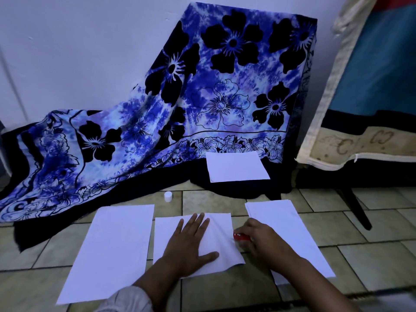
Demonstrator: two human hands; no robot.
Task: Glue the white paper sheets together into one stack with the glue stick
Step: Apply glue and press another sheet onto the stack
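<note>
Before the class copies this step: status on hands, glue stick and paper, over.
Left hand flat on middle sheet. Right hand grips red glue stick at sheet's right edge. White cap lies clear.

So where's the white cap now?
Head view, left of centre: the white cap stands on the tiled floor between the floral cloth and the left paper sheet.

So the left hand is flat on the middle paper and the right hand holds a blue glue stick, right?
Not quite: the head view shows the glue stick is red, not blue. The left hand does lie flat on the middle paper, and the right hand holds the stick.
</note>
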